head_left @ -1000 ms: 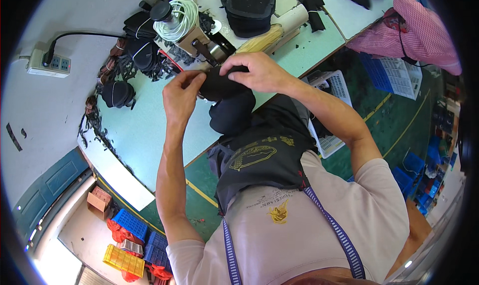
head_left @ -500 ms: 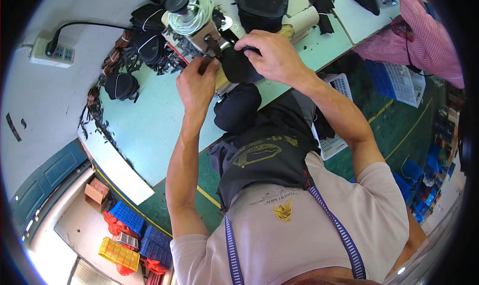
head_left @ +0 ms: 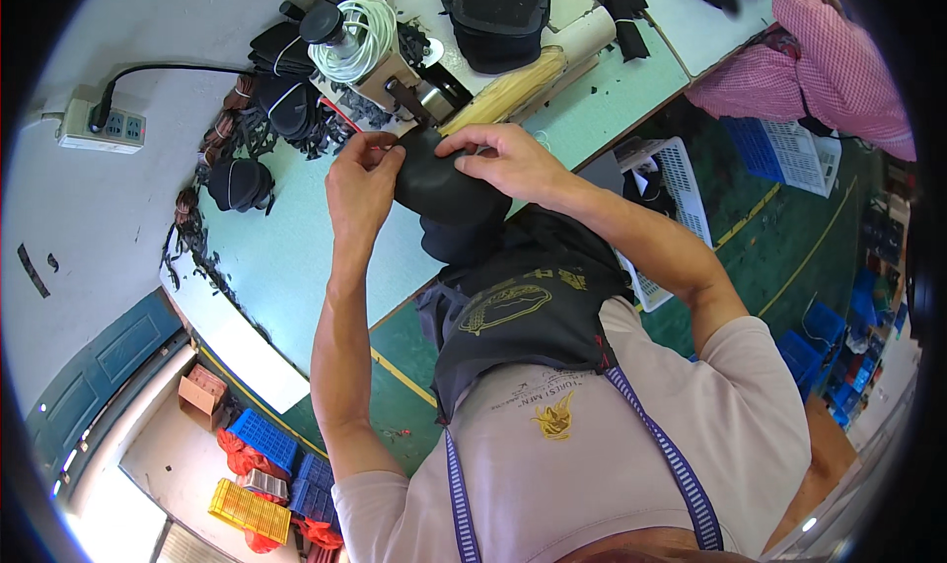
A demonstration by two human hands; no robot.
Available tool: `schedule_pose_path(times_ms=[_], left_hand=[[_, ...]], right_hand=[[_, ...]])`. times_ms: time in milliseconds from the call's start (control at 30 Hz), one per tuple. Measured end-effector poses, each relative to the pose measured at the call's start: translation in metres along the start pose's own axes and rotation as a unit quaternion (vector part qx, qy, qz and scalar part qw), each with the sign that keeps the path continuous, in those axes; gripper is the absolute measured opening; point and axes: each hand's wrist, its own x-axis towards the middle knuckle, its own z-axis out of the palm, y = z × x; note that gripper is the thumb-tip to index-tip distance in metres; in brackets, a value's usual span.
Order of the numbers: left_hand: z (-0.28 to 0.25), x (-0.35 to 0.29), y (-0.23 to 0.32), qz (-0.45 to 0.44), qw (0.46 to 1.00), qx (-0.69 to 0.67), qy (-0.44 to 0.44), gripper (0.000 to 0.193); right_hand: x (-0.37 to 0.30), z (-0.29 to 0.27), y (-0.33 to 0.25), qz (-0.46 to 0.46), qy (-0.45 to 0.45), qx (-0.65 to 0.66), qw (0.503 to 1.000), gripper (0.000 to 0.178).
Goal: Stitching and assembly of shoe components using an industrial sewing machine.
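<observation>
A black, smooth, curved fabric piece (head_left: pixel 439 180) is held between my two hands, just on my side of a sewing machine (head_left: pixel 385 82). My left hand (head_left: pixel 361 183) pinches its left edge between thumb and fingers. At its upper right edge, my right hand (head_left: pixel 513 164) grips it with bent fingers. Against the table edge below sits a black bundle (head_left: pixel 452 242), partly covered by the held piece. The machine has a metal working end, a yellowish wrapped part (head_left: pixel 513 85) and a coil of pale cord (head_left: pixel 360 42) on top.
Black tied bundles (head_left: pixel 240 183) and dark scraps lie along the table's left side. A stack of black pieces (head_left: pixel 495 16) stands behind the machine. White crate (head_left: pixel 686 183) stands on the floor at right. A person in a pink checked sleeve (head_left: pixel 789 80) is at far right.
Both hands have come back toward me, drawing the black fabric piece away from the machine's working end. The yellowish wrapped part now shows more fully.
</observation>
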Motion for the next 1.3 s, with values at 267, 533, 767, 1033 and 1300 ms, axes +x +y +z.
schedule_pose_path(times_ms=[267,533,767,1033,1300], left_hand=[[0.021,0.004,0.011,0.012,0.993,-0.112,0.038,0.025],[0.004,-0.01,-0.001,-0.044,0.978,-0.183,-0.084,0.028],[-0.009,0.013,0.008,0.026,0.991,0.131,0.02,0.027],[0.022,-0.001,0.003,0.077,0.984,0.09,0.133,0.026],[0.047,-0.086,-0.087,0.053,0.986,0.149,0.042,0.028]], right_hand=[[-0.003,-0.02,-0.01,-0.092,0.091,-0.127,0.983,0.032],[-0.015,0.009,-0.005,-0.101,0.055,0.018,0.993,0.041],[-0.007,0.028,-0.002,0.091,-0.048,0.233,0.967,0.04],[0.009,-0.008,-0.025,-0.316,0.24,-0.21,0.894,0.046],[0.016,-0.112,-0.08,-0.542,0.293,-0.531,0.582,0.027]])
